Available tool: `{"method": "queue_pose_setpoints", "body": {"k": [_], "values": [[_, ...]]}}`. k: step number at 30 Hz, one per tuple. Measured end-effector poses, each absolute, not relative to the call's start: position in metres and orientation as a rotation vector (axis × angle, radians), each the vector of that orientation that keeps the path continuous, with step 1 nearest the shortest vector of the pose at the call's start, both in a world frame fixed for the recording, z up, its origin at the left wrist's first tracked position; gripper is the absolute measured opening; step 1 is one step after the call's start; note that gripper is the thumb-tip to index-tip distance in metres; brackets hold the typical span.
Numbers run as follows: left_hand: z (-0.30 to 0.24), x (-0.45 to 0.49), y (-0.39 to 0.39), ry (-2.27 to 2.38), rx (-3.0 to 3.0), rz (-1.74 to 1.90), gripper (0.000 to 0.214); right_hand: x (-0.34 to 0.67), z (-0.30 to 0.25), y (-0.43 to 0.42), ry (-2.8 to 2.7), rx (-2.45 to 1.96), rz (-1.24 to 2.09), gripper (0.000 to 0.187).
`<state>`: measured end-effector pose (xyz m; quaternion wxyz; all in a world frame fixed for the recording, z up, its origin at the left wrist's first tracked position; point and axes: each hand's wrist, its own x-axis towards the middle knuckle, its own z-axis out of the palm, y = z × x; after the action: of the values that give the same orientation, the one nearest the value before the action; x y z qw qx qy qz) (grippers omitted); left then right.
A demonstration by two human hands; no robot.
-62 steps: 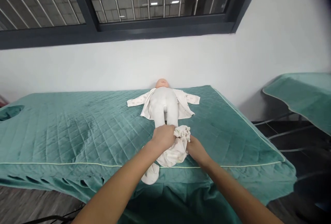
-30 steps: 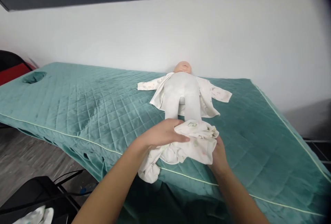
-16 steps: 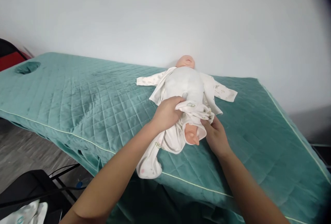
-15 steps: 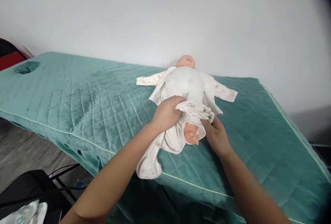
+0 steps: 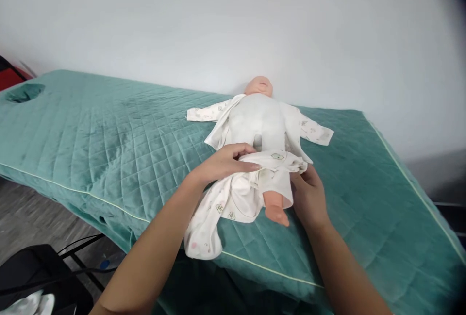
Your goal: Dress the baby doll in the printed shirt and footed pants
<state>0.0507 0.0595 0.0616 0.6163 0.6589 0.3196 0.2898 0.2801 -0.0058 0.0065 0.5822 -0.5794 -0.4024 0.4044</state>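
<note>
A baby doll (image 5: 257,116) lies on its back, its head toward the wall, its torso pale and bare at the front. An open white printed baby jacket (image 5: 316,129) covers its arms. White printed baby pants (image 5: 243,193) are bunched around the doll's legs. One bare foot (image 5: 277,214) sticks out of a pant leg opening; the other leg of the pants hangs toward the bed's front edge. My left hand (image 5: 227,162) pinches the bunched waistband on the left. On the right, my right hand (image 5: 310,196) grips the pants' side, its fingertips partly hidden by cloth.
The doll lies on a massage bed with a green quilted cover (image 5: 120,145) and a face hole (image 5: 25,93) at the far left. A white wall (image 5: 218,28) runs behind. A black chair (image 5: 43,276) holding a white cloth (image 5: 34,304) stands at lower left.
The bare foot now pokes farther out of the pant leg. My left hand has shifted slightly left and down along the waistband, while the waistband stretches wider between my hands.
</note>
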Motion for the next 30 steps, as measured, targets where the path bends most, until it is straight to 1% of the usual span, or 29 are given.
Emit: {"method": "queue_pose_setpoints", "body": {"k": [3,4,7,9,13,15,17,20,25,27,30], "values": [[0.041,0.034,0.059,0.57,1.227,0.648,0.045,0.282,0.006,-0.007,-1.043,-1.379,0.869,0.028],[0.034,0.03,0.058,0.514,1.141,0.645,0.045,0.283,0.007,-0.007,-1.085,-1.362,0.848,0.029],[0.015,0.024,0.055,0.428,0.975,0.676,0.04,0.285,0.022,-0.008,-1.291,-1.223,0.769,0.041],[0.009,0.023,0.055,0.417,0.927,0.713,0.037,0.282,0.042,-0.006,-1.538,-1.162,0.74,0.042],[0.009,0.024,0.056,0.392,0.859,0.786,0.033,0.263,0.091,0.009,-2.183,-1.233,0.852,0.027],[0.01,0.024,0.057,0.395,0.851,0.782,0.034,0.252,0.106,0.022,-2.339,-1.37,0.936,0.033],[0.009,0.024,0.057,0.402,0.844,0.782,0.034,0.242,0.111,0.035,-2.42,-1.42,1.1,0.04],[0.007,0.024,0.058,0.423,0.84,0.815,0.032,0.237,0.099,0.052,-2.352,-1.318,1.37,0.037],[0.006,0.026,0.061,0.458,0.906,0.843,0.032,0.251,0.068,0.064,-1.856,-1.071,1.623,0.023],[0.007,0.025,0.06,0.461,0.921,0.834,0.035,0.257,0.061,0.064,-1.691,-0.978,1.696,0.023],[0.009,0.025,0.058,0.441,0.943,0.802,0.044,0.26,0.057,0.063,-1.491,-0.961,1.791,0.029]]}}
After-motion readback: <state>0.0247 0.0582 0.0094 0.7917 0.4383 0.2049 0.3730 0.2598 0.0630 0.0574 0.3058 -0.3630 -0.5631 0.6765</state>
